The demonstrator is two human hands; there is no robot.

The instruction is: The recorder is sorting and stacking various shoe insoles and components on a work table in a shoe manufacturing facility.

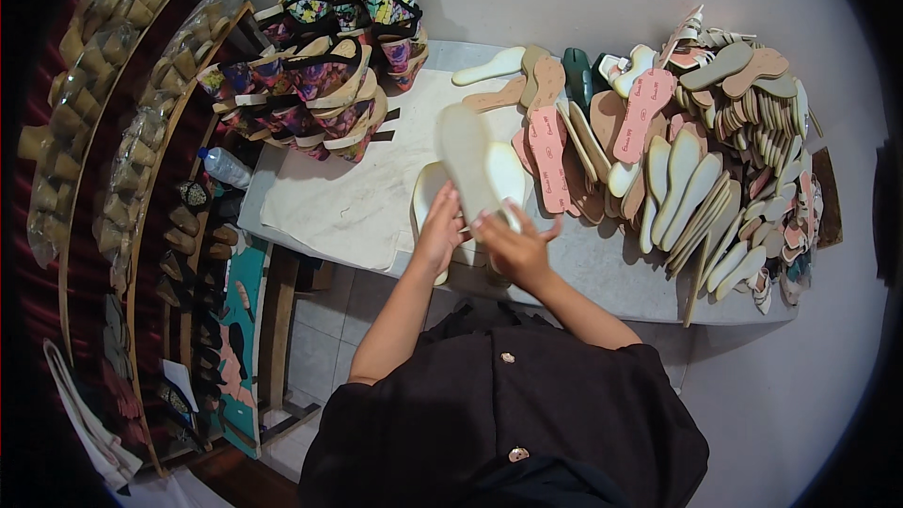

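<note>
One pale insole [463,146] is held above the table's [315,216] near side | by left hand [438,237] and right hand [519,252], fingers clamped on its near part | edges should be gripped lightly, without bending

This looks like a shoemaking workshop. Across the right of the frame, beige, white and pink foot-shaped insoles [682,193] lie heaped on a long table with a pale grey top [616,287]. At upper left of centre stand stacked shoes with bright multicoloured patterned uppers [324,75]. Down the left side, curved-looking wooden shelves [63,292] carry rows of tan, block-like pieces [80,99], many under clear plastic.
</note>
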